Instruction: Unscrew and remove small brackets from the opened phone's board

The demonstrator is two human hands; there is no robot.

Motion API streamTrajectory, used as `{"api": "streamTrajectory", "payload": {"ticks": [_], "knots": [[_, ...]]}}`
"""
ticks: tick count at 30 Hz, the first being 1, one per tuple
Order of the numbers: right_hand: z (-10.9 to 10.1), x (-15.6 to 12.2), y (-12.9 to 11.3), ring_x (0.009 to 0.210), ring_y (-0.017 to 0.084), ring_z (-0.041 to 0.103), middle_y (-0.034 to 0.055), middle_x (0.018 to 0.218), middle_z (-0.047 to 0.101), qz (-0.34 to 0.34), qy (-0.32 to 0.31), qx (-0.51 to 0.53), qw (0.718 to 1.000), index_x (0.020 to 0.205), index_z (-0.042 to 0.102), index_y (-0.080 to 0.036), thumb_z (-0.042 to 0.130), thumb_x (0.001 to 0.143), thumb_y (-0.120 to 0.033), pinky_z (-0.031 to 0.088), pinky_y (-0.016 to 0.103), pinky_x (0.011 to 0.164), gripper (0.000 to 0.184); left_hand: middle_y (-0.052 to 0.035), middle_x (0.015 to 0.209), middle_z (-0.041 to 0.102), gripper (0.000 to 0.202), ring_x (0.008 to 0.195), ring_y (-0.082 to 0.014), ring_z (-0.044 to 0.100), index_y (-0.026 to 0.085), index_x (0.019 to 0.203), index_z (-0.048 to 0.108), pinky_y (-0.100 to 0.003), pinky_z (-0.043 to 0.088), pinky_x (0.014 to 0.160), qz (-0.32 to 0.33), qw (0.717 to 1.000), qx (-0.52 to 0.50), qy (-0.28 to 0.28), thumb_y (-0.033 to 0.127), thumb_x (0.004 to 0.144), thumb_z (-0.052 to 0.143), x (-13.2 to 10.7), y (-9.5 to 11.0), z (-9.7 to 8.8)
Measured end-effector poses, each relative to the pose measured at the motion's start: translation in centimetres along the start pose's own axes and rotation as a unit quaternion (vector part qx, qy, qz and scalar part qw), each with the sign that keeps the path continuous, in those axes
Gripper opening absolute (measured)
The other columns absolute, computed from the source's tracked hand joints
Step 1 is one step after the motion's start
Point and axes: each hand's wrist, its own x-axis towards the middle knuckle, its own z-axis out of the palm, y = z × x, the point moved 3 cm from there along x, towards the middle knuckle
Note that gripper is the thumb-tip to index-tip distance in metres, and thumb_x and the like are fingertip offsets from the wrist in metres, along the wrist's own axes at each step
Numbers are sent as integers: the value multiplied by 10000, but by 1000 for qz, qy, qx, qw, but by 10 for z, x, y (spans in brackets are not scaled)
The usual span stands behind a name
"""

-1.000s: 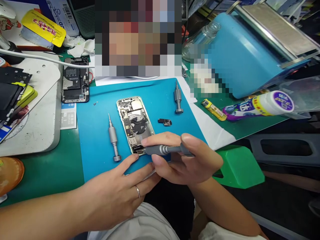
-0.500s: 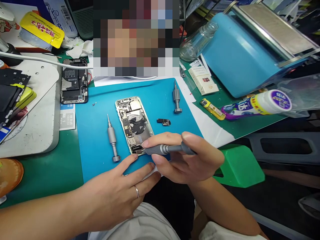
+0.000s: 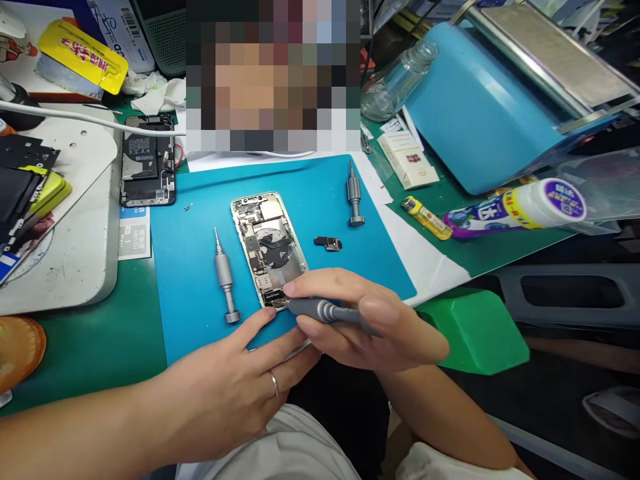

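Note:
An opened phone body [image 3: 273, 250] lies on the blue mat [image 3: 193, 267], its inner parts exposed. My right hand [image 3: 380, 320] is closed around a grey screwdriver [image 3: 313, 308], whose tip end is at the phone's lower edge; the tip itself is hidden. My left hand [image 3: 250, 373] is open with fingers stretched, the index fingertip touching the phone's bottom corner. Its other fingertips lie partly behind my right hand. Left of the phone rests a second screwdriver [image 3: 225, 277], and a third screwdriver [image 3: 354, 197] is at the upper right. Nearby sits a small black phone part [image 3: 328, 243].
A phone screen assembly [image 3: 147, 163] lies left of the mat, near tiny screws [image 3: 189, 207]. Rightward are a cigarette pack [image 3: 409, 160], a yellow lighter [image 3: 425, 217], a white-capped bottle [image 3: 515, 208] and a large blue machine [image 3: 480, 107]. A green bin [image 3: 485, 333] stands below the table edge.
My right hand has shifted its grip on the screwdriver, the thumb lower and the handle tilted slightly more downward to the right. My left hand and the phone stay put.

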Motion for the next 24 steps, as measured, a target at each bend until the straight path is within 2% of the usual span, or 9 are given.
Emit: {"api": "streamTrajectory", "payload": {"ticks": [4, 9, 14, 18, 24], "knots": [[-2, 3, -3, 949, 222, 739, 119, 1025, 720, -31, 2, 13, 999, 1609, 266, -144, 568, 843, -2, 679, 381, 800, 835, -40, 1592, 474, 511, 1553, -338, 222, 270, 1322, 696, -539, 212, 1262, 1, 1000, 2, -10, 516, 876, 656, -1, 0, 0], [-2, 5, -2, 923, 198, 743, 83, 1011, 726, -6, -24, 8, 1000, 1621, 225, -203, 596, 860, -4, 677, 339, 773, 870, -41, 1601, 462, 478, 1557, -336, 219, 270, 1301, 709, -539, 214, 1261, 3, 1000, 2, -14, 516, 897, 638, -1, 0, 0], [-3, 3, 0, 861, 176, 757, 68, 997, 737, 19, 55, 13, 998, 1578, 333, -187, 582, 913, -23, 669, 284, 736, 728, -42, 1599, 465, 419, 1560, -337, 220, 278, 1224, 749, -551, 212, 1260, 1, 1000, -6, -9, 510, 885, 665, 0, 0, 0], [-5, 3, 3, 842, 171, 762, 68, 1024, 743, 23, 75, 12, 997, 1555, 365, -177, 617, 874, 5, 667, 277, 742, 748, -47, 1588, 478, 417, 1543, -334, 264, 274, 1195, 761, -543, 268, 1238, 5, 1000, -12, -2, 521, 867, 686, 1, -1, 0], [-5, 6, 3, 906, 185, 740, 97, 1030, 744, 8, 8, 41, 999, 1595, 292, -158, 592, 912, -35, 662, 300, 756, 756, -47, 1577, 486, 423, 1566, -347, 191, 278, 1211, 757, -560, 177, 1268, 0, 1000, -15, 2, 523, 879, 662, 0, 0, 2]]}}
